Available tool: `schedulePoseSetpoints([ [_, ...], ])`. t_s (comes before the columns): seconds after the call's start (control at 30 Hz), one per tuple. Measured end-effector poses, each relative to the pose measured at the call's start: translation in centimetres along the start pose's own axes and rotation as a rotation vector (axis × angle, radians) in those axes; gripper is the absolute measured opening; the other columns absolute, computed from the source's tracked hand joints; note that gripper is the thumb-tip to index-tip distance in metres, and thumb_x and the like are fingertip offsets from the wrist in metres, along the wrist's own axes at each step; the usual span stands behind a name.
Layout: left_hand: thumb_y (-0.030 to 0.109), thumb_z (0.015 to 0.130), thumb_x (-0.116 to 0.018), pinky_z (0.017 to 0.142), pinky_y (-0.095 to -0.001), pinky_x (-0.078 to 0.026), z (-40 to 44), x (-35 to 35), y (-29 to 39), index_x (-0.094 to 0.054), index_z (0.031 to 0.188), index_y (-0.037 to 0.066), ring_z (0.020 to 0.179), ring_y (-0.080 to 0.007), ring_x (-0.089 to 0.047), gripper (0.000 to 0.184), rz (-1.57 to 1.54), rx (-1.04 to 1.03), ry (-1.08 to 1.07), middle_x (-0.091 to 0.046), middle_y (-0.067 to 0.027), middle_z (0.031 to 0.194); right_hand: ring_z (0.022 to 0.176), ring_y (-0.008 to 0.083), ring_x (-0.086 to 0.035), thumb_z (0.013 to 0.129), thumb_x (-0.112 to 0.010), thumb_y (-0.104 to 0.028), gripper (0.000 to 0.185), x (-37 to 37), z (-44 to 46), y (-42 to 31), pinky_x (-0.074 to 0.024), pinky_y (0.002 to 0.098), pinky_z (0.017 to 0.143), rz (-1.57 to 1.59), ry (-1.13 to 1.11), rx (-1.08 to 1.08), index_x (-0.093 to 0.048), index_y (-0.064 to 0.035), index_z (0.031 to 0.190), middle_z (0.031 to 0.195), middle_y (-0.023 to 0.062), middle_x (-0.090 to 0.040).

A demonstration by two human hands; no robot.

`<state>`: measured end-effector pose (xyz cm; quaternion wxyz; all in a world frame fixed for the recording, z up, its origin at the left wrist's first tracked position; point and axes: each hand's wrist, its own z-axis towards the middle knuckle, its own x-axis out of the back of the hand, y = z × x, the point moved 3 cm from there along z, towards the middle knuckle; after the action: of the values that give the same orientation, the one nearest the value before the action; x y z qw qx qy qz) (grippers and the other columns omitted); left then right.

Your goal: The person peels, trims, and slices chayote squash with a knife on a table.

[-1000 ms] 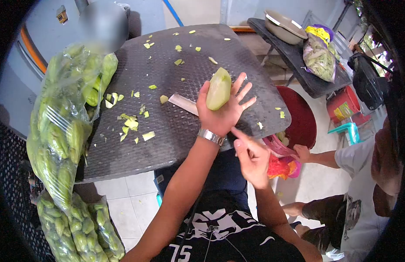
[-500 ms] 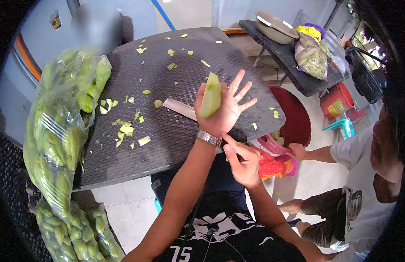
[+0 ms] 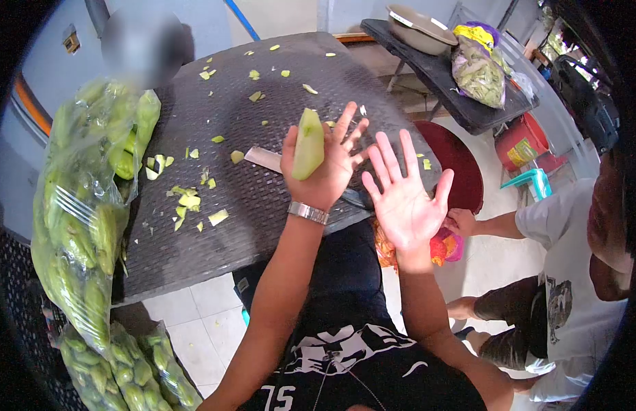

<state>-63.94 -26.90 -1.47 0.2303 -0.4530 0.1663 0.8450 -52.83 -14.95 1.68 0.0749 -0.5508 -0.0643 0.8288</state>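
Palm up over the table's near right part, my left hand [image 3: 321,168] holds a peeled pale green vegetable [image 3: 308,145] between thumb and palm, its other fingers spread. Beside it on the right, my right hand [image 3: 408,198] is raised with the palm showing and the fingers apart, holding nothing. A flat pale blade [image 3: 263,159] lies on the dark woven-pattern table [image 3: 215,260], partly hidden behind my left hand. Green peel scraps [image 3: 189,201] are scattered to the left and farther back.
Clear bags of green vegetables [image 3: 81,226] stand at the left. A co-worker's hand [image 3: 462,222] is near a red basin [image 3: 462,164] on the right. Behind, a small black table [image 3: 468,113] bears a basin [image 3: 420,31] and a bag of peeled pieces [image 3: 481,74].
My right hand has gone from pointing at my left wrist to spread beside my left hand. My left hand, still with the vegetable, has shifted left in view.
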Motion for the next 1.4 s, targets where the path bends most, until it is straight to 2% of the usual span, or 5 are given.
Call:
schedulePoseSetpoints([
  [0.1, 0.054, 0.097, -0.049, 0.112, -0.0627, -0.035, -0.4, -0.4, 0.4, -0.066, 0.1, 0.009, 0.154, -0.0464, -0.022, 0.048, 0.031, -0.033, 0.065, -0.018, -0.0212, 0.171, 0.153, 0.0399, -0.028, 0.095, -0.04, -0.079, 0.1, 0.0, 0.2, 0.2, -0.0252, 0.0599, 0.123, 0.041, -0.018, -0.016, -0.015, -0.0136, 0.166, 0.169, 0.0245, -0.018],
  [0.4, 0.057, 0.099, -0.041, 0.117, -0.067, -0.025, -0.8, 0.0, 1.0, -0.071, 0.118, 0.01, 0.152, -0.0429, -0.03, 0.059, 0.035, -0.028, 0.028, -0.033, -0.0223, 0.165, 0.153, 0.04, -0.028, 0.094, -0.04, -0.079, 0.1, 1.0, 0.8, 0.1, -0.0252, 0.0599, 0.123, 0.088, -0.027, -0.02, -0.016, -0.0144, 0.166, 0.169, 0.0238, -0.017],
  [0.7, 0.053, 0.1, -0.045, 0.115, -0.0626, -0.033, -1.0, -0.3, 1.0, -0.073, 0.108, 0.008, 0.155, -0.0438, -0.022, 0.054, 0.005, -0.032, 0.119, -0.023, -0.022, 0.169, 0.154, 0.0396, -0.028, 0.094, -0.039, -0.08, 0.099, 1.8, 1.1, 0.2, -0.0235, 0.0612, 0.123, 0.141, -0.063, -0.022, -0.015, -0.0171, 0.166, 0.171, 0.0225, -0.014],
  [1.17, 0.054, 0.099, -0.042, 0.122, -0.0639, -0.012, -1.5, -1.0, 1.3, -0.07, 0.097, 0.009, 0.157, -0.044, -0.013, 0.053, 0.016, -0.036, 0.155, -0.023, -0.0218, 0.169, 0.154, 0.0366, -0.029, 0.097, -0.044, -0.073, 0.094, 2.5, 0.9, 0.1, -0.0314, 0.0594, 0.12, 0.055, -0.088, -0.045, -0.014, -0.0181, 0.166, 0.172, 0.0182, -0.013],
  [1.4, 0.053, 0.098, -0.042, 0.122, -0.0667, -0.005, -2.2, -0.4, 1.6, -0.07, 0.1, 0.007, 0.158, -0.0432, -0.011, 0.054, 0.029, -0.017, 0.02, -0.031, -0.0234, 0.166, 0.148, 0.0401, -0.037, 0.095, -0.038, -0.08, 0.102, 2.7, 0.8, 0.2, -0.0373, 0.0595, 0.116, 0.012, -0.036, -0.041, -0.023, -0.0041, 0.162, 0.168, 0.0241, -0.021],
])
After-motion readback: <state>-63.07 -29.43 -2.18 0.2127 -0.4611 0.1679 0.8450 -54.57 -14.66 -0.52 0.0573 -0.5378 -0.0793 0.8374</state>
